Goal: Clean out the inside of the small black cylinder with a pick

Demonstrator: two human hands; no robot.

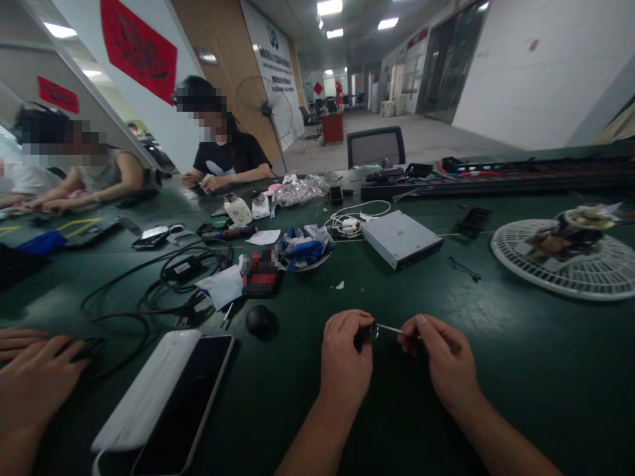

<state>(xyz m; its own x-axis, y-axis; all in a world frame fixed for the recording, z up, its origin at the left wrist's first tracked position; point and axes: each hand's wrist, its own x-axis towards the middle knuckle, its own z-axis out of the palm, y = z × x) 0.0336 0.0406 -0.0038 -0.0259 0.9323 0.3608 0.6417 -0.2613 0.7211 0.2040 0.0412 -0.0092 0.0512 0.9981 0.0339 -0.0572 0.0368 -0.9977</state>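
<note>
The left hand point(347, 350) holds a small black part point(365, 334), its round end facing 3 o'clock. The right hand point(445, 357) pinches a thin rod point(390, 328). The rod points toward 9 o'clock, with its tip right by that round end; whether they touch, one cannot tell.

A broad, dark green, glossy tabletop point(555, 357) fills the foreground. Beyond it stands a black mesh-backed chair point(376, 147) on a grey floor point(421, 131). At right rises a plain white wall point(540, 79), beside dark glass doors point(443, 66). At left, a light-brown wood panel point(221, 43) adjoins a white wall with dark lettering point(282, 69). Bright rectangular ceiling lights point(330, 7) shine overhead; a red boxy desk point(332, 127) stands farther back.
</note>
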